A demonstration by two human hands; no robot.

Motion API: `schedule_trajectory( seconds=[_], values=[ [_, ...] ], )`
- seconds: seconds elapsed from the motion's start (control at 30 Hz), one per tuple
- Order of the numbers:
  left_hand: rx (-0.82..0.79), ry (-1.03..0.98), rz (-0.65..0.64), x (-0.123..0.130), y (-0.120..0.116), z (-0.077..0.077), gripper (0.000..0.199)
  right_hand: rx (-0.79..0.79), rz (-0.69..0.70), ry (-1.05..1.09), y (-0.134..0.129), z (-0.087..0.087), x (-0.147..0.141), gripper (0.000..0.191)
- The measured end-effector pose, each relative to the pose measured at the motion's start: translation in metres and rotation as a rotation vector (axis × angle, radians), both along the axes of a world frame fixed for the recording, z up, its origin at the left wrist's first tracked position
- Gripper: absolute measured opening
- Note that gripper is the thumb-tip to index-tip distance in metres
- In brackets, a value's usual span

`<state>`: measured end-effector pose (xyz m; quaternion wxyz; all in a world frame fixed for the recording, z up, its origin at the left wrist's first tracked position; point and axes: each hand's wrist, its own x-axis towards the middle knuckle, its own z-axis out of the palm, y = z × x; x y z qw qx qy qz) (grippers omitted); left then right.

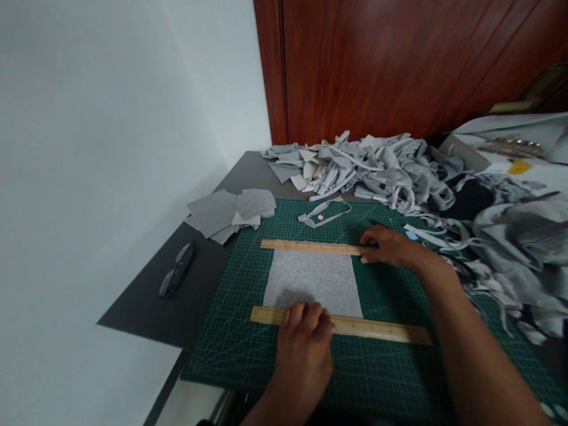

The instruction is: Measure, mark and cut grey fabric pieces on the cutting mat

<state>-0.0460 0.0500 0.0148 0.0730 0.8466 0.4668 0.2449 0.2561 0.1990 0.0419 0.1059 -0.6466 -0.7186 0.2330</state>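
A piece of light grey knit fabric [313,278] lies flat on a green cutting mat [239,367]. One wooden ruler [384,331] lies across its near edge. My left hand [306,343] is closed on that ruler left of its middle, fingers curled over it. A second wooden ruler [306,245] runs along the far edge of the fabric, roughly parallel to the first. Its right end is in the grip of my right hand [390,247], thumb on the near side and fingers beyond. The fingers partly hide that end.
Grey fabric pieces [217,213] are stacked at the mat's far left corner, with glasses [177,269] on the dark tabletop nearby. A fabric loop [326,213] lies beyond the far ruler. Heaped scraps [381,165] fill the back and right side. A wall and wooden door stand behind.
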Motion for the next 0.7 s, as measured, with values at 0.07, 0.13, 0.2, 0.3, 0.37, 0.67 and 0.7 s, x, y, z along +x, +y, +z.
schedule_trajectory(
  seconds=[0.07, 0.13, 0.2, 0.3, 0.37, 0.67, 0.7],
  values=[
    [-0.005, -0.004, -0.001, 0.000, 0.000, 0.000, 0.021, 0.004, -0.002, -0.020, 0.000, 0.001, 0.000, 0.028],
    [-0.005, -0.011, -0.001, 0.001, 0.000, 0.001, 0.021, 0.002, -0.005, -0.044, 0.000, 0.001, 0.000, 0.028],
    [0.003, -0.017, -0.001, 0.001, 0.000, 0.001, 0.021, 0.000, -0.002, -0.063, -0.001, 0.002, 0.000, 0.029],
    [0.004, -0.008, 0.002, 0.002, -0.001, 0.001, 0.020, 0.020, 0.016, -0.077, -0.003, 0.004, -0.003, 0.031],
    [0.001, -0.004, 0.005, 0.001, -0.001, 0.001, 0.020, 0.078, 0.011, -0.096, -0.005, 0.007, -0.010, 0.038],
    [0.010, -0.016, -0.004, 0.002, 0.000, 0.001, 0.017, 0.461, 0.298, -0.039, -0.007, 0.005, -0.089, 0.021],
    [0.010, -0.012, -0.003, 0.002, 0.000, 0.001, 0.017, 0.489, 0.322, -0.056, -0.008, 0.002, -0.096, 0.022]
  ],
)
